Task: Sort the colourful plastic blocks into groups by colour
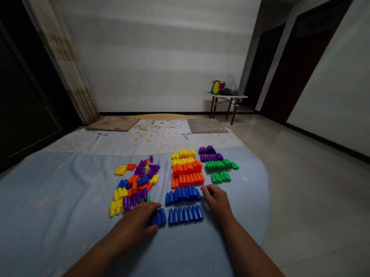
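Observation:
Small coloured plastic pegs lie on a pale blue cloth (44,211). A mixed loose pile (135,184) of yellow, orange, purple and blue pegs lies to the left. Sorted rows lie to the right: yellow (183,156), orange (188,173), blue (183,194), purple (210,154) and green (220,167). My left hand (135,224) lies palm down, fingers curled over a few blue pegs (160,217) at the left end of the nearest blue row (185,214). My right hand (218,202) rests at the right end of the upper blue row, fingers bent, touching it.
The cloth's curved edge runs along the right, with tiled floor (315,204) beyond. A patterned mat (158,137) continues behind the pegs. A small folding table (225,99) with colourful items stands by the far wall. A curtain (51,41) hangs at the left.

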A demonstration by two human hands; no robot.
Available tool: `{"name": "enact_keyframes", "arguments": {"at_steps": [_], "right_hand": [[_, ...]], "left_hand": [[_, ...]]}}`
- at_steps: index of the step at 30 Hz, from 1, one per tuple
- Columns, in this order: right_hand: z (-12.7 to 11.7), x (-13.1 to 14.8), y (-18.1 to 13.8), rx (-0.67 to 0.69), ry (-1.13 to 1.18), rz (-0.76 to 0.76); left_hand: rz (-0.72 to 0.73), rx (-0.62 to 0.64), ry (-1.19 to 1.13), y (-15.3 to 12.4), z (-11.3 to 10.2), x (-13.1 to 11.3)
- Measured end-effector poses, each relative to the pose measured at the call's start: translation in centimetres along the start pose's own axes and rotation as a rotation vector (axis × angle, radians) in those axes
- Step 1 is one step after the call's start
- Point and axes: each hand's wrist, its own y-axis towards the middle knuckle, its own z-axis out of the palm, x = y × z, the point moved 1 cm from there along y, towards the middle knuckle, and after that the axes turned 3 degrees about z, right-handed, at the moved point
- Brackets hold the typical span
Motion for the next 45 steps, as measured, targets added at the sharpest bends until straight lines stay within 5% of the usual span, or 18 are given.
{"name": "enact_keyframes", "arguments": {"at_steps": [16, 24, 36, 40, 45], "right_hand": [[-0.3, -0.3, -0.1, -0.022, 0.022, 0.073], [-0.7, -0.5, -0.1, -0.052, 0.139, 0.165], [-1.8, -1.1, -0.3, -0.049, 0.182, 0.286], [-1.6, -0.9, -0.2, -0.037, 0.185, 0.294], [-1.4, -1.1, -0.1, -0.025, 0.184, 0.287]], "left_hand": [[0.12, 0.02, -0.095, 1.2, 1.2, -2.0], [0.151, -0.195, -0.278, 0.1, 2.5, -1.1], [0.158, -0.282, -0.316, -0.7, 2.5, -1.3], [0.016, -0.422, -0.257, 1.1, -0.5, 1.0], [-0.253, -0.493, -0.18, 4.1, -5.4, 8.5]]}}
